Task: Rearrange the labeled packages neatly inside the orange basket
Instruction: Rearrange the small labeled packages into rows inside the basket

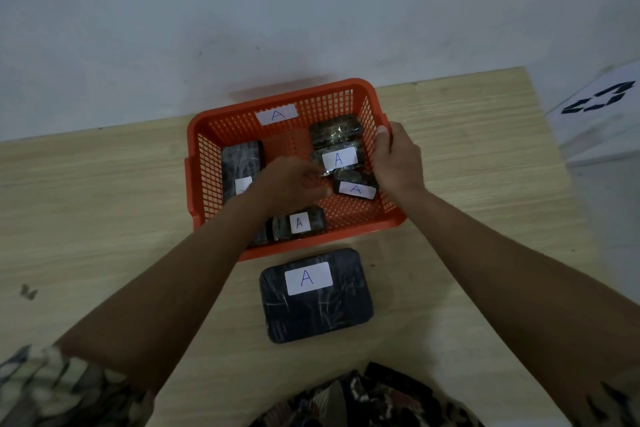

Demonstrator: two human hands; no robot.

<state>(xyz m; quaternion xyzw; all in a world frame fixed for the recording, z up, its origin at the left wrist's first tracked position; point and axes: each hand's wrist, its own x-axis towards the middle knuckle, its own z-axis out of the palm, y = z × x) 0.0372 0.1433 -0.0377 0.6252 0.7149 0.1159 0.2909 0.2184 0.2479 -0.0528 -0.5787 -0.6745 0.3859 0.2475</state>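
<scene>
The wooden bench (467,156) carried everything, pushed up against a pale wall. On it sat the orange basket (214,135), its far wall marked with a white label reading A. Just in front of the basket, on the bare bench, lay the largest dark package (322,308), flat, its A label facing up.

Inside the basket, a dark package (240,159) lay along the left side, its label partly hidden by my wrist. On the right side three smaller wrapped packages lay in a loose row from far to near: an unlabeled-looking one (336,130) at the back, a middle package (337,158) with an A label, and a nearer one (355,185) with its label tilted. Another small labeled package (299,224) lay against the near wall.

My right hand (398,163) clasped the basket's right rim, thumb over the top edge. My left hand (294,180) reached into the basket's middle, fingers curled at the corner of the middle package; it was blurred, so I can't tell whether it actually gripped the wrapping.
</scene>
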